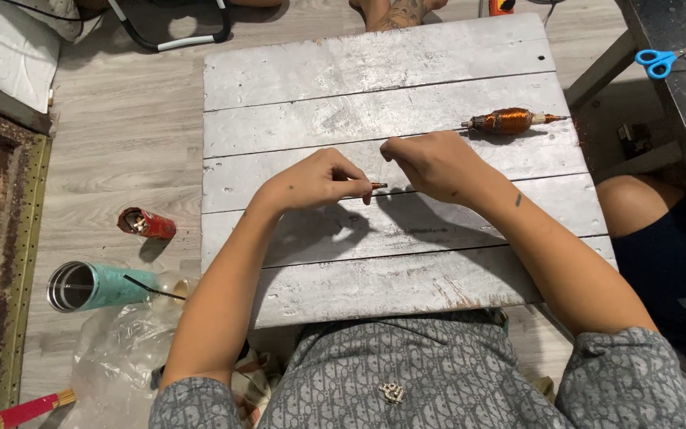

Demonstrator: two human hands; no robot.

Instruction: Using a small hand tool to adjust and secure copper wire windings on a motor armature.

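Observation:
My left hand [317, 181] pinches a small thin metal piece [378, 186], its tip poking out to the right between thumb and fingers. My right hand [432, 162] is curled into a loose fist just right of it, fingers closed near the same piece; what it grips is hidden. Both hands hover over the middle of a low grey-painted plank table [375, 270]. A copper-wound motor armature [510, 121] lies on the table beyond my right hand.
On the floor at left lie a small red can [148, 223], a teal tumbler [93, 286] on its side with a straw, and a clear plastic bag [117, 349]. Blue scissors [655, 60] rest on a dark bench at top right. Another person's knee [637, 202] is at right.

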